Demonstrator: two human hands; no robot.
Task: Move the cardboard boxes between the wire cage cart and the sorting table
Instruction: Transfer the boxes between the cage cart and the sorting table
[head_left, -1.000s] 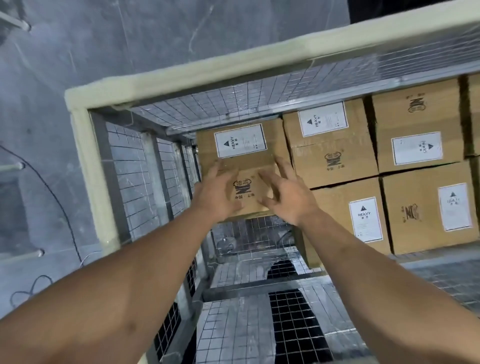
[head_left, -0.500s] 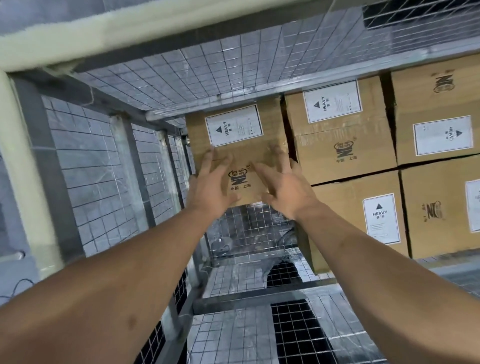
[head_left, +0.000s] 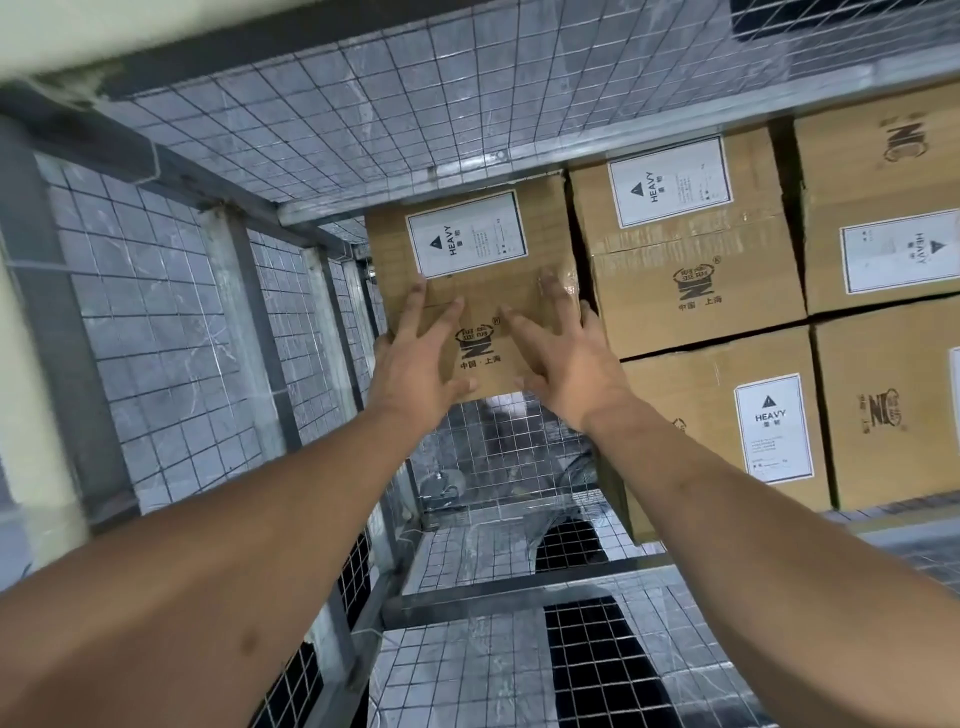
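A cardboard box (head_left: 485, 299) with a white "HEAVY" label sits at the top left of the stack inside the wire cage cart (head_left: 156, 322). Open mesh shows below it, with no box underneath. My left hand (head_left: 415, 364) lies flat on the box's front left, fingers spread, thumb at the bottom edge. On the front right my right hand (head_left: 566, 369) presses the same way, its fingertips at the seam with the neighbouring box (head_left: 691, 260). Both hands bear on the box.
More labelled boxes fill the cage to the right: one below the neighbour (head_left: 727, 415) and two further right (head_left: 883, 208). A mesh panel (head_left: 415, 104) runs just above the boxes. The cage floor (head_left: 467, 675) is wire mesh with a metal crossbar (head_left: 519, 587).
My view has moved closer, under the cage's top frame. Both hands have stayed on the box's front and slid slightly upward with fingers spread wider. The box sits level with its neighbour.
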